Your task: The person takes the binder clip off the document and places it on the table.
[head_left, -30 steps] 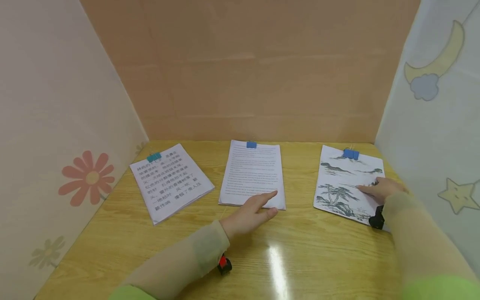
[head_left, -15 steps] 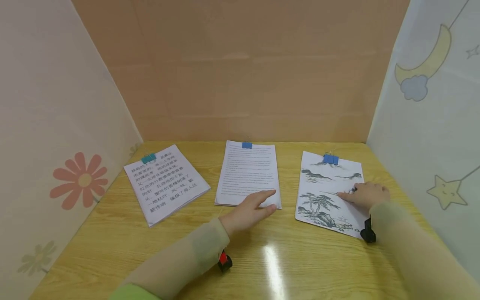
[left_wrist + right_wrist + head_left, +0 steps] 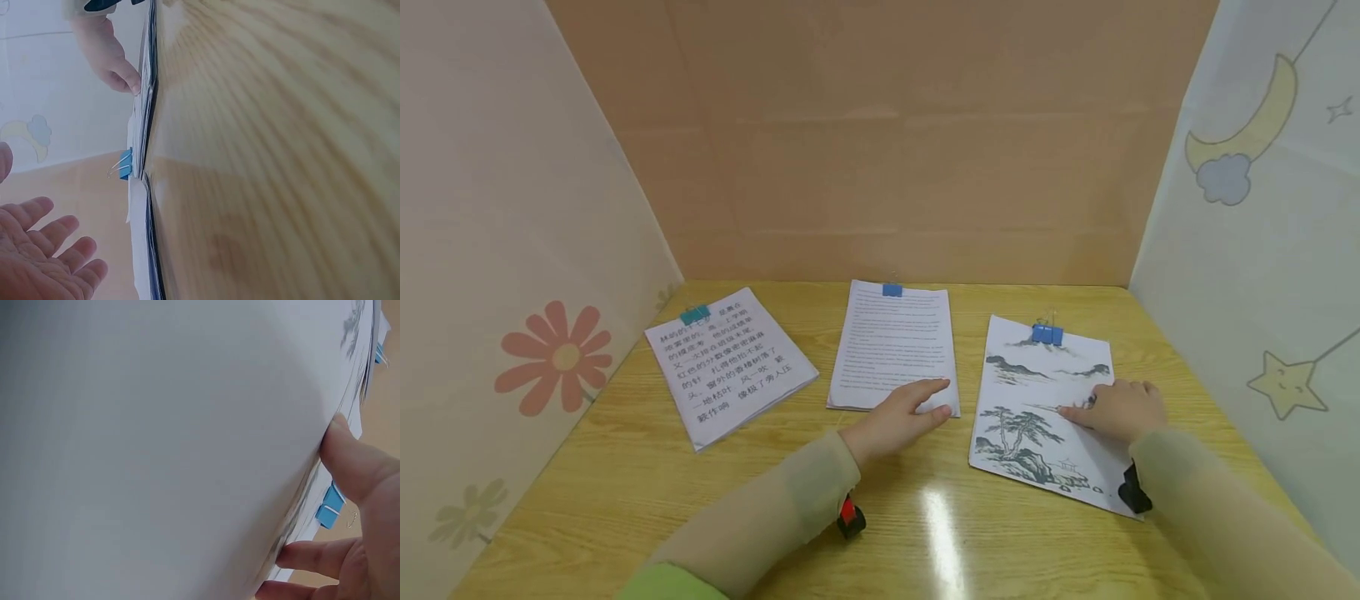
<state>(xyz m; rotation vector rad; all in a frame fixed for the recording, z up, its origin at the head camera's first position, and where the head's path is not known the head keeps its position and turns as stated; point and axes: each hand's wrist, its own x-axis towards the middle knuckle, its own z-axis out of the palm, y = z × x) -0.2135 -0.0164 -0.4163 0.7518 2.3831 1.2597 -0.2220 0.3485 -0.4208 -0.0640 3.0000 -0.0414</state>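
Observation:
In the head view my right hand [image 3: 1116, 410] presses its fingertips on a clipped stack of paper [image 3: 1022, 375] with an ink landscape of pines and hills. A blue binder clip [image 3: 1047, 334] holds that stack's top edge. The right wrist view shows the thumb [image 3: 353, 459] and other fingertips touching the sheet's surface, the blue clip beyond. My left hand [image 3: 895, 421] is held out with its fingers extended, overlapping the lower edge of the middle stack of printed text [image 3: 891, 350] in the head view. The left wrist view shows that palm facing up, holding nothing.
Another clipped stack [image 3: 730, 367], in large Chinese characters, lies tilted at the left under a teal binder clip [image 3: 695, 314]. A blue clip [image 3: 892, 290] tops the middle stack. Walls enclose the wooden table [image 3: 760, 517] at the back and both sides.
My right hand has slid the landscape stack left and nearer to me, toward the middle stack. My left hand stays almost in place. The head view has shifted slightly.

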